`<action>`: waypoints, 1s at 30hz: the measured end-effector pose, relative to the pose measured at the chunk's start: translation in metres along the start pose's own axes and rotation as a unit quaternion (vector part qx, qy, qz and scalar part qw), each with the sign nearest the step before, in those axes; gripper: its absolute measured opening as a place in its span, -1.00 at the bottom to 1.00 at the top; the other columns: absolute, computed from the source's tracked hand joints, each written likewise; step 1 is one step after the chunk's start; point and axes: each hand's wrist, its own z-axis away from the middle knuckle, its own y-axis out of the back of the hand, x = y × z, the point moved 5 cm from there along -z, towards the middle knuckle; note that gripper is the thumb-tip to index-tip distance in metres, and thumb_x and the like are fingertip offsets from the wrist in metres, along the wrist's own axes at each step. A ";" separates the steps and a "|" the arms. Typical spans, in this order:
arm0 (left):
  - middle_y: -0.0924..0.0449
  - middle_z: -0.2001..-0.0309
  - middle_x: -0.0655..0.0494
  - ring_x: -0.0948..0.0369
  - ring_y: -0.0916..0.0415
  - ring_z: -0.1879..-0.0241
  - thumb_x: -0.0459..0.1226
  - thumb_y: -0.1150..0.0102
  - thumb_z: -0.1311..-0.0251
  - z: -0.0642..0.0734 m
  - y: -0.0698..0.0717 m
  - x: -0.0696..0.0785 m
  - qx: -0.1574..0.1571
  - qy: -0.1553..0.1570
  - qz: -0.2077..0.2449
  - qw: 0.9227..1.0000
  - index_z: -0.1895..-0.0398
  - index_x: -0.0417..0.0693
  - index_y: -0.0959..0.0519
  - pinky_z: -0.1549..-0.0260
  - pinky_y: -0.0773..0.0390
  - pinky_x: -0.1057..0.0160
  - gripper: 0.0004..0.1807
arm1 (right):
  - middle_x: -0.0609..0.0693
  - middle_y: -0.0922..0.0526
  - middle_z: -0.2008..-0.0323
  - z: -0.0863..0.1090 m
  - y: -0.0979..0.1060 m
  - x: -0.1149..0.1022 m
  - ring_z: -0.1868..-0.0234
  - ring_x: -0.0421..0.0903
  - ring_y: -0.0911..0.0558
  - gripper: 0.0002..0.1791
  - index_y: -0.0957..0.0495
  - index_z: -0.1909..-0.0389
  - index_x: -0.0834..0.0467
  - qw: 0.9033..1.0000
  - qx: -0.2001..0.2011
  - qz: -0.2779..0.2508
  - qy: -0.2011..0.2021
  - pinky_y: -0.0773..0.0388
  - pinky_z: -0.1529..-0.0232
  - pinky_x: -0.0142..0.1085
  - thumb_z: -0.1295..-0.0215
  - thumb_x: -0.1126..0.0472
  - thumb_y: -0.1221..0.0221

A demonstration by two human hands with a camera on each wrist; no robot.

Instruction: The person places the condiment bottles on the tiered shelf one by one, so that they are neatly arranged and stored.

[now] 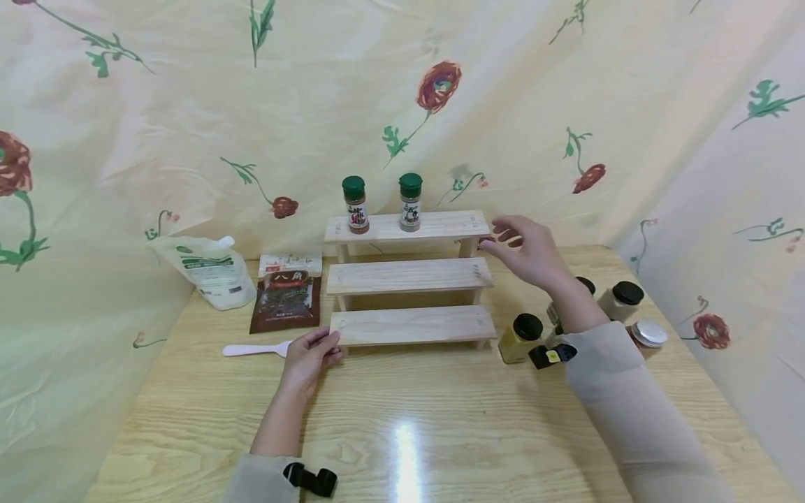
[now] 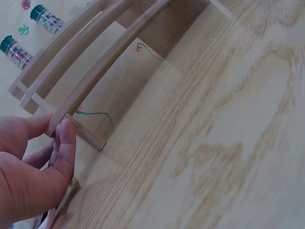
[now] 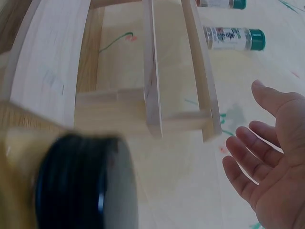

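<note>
A three-tier wooden shelf point(image 1: 411, 327) stands on the table. My left hand point(image 1: 309, 360) pinches the left end of its lowest board between thumb and fingers, which the left wrist view shows close up. Beside the right end of the top tier, my right hand point(image 1: 527, 253) hangs with loosely bent fingers and nothing in them; in the right wrist view a gap separates the hand point(image 3: 271, 148) from the shelf. Two green-capped spice jars stand on the top board, one left point(image 1: 356, 206) and one nearer the middle point(image 1: 410, 202).
Right of the shelf stand a black-lidded yellow jar point(image 1: 522, 337), another black-lidded jar point(image 1: 621, 300) and a silver-lidded jar point(image 1: 648, 335), some partly behind my right arm. On the left are a white pouch point(image 1: 210, 272), a brown spice packet point(image 1: 286, 293) and a pale spoon point(image 1: 254, 349).
</note>
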 end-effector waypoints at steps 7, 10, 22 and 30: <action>-0.61 0.32 0.08 0.24 -0.64 0.36 -0.43 -0.22 -0.38 0.001 0.000 0.000 0.001 0.001 -0.002 1.000 -0.26 -0.51 -0.40 0.31 -0.74 0.41 -0.54 | 0.32 -0.60 -0.04 0.017 0.014 0.012 0.01 0.24 -0.60 -0.51 -0.50 -0.21 0.38 1.000 -0.005 0.014 0.009 -0.63 0.01 0.17 -0.40 0.17 -0.30; -0.61 0.32 0.08 0.24 -0.63 0.36 -0.43 -0.21 -0.38 0.001 -0.001 0.000 0.000 0.001 -0.002 1.000 -0.25 -0.51 -0.40 0.31 -0.75 0.41 -0.54 | 0.31 -0.59 -0.06 0.025 0.018 0.019 -0.01 0.22 -0.59 -0.50 -0.49 -0.23 0.36 1.000 -0.008 0.017 -0.001 -0.62 0.00 0.17 -0.42 0.15 -0.28; -0.62 0.33 0.08 0.24 -0.63 0.39 -0.44 -0.21 -0.38 0.001 0.000 0.000 0.000 -0.002 -0.003 1.000 -0.23 -0.50 -0.42 0.31 -0.75 0.40 -0.57 | 0.32 -0.58 -0.09 0.052 0.035 0.041 -0.04 0.24 -0.59 -0.49 -0.48 -0.24 0.36 0.999 -0.017 0.034 -0.039 -0.60 -0.03 0.20 -0.43 0.12 -0.27; -0.61 0.33 0.08 0.24 -0.63 0.39 -0.44 -0.20 -0.38 0.002 -0.001 0.001 0.001 -0.004 -0.002 1.000 -0.23 -0.52 -0.41 0.31 -0.75 0.40 -0.57 | 0.37 -0.55 -0.12 0.068 0.050 0.063 -0.08 0.29 -0.54 -0.41 -0.43 -0.29 0.37 0.996 -0.025 0.059 -0.065 -0.56 -0.04 0.26 -0.47 0.02 -0.22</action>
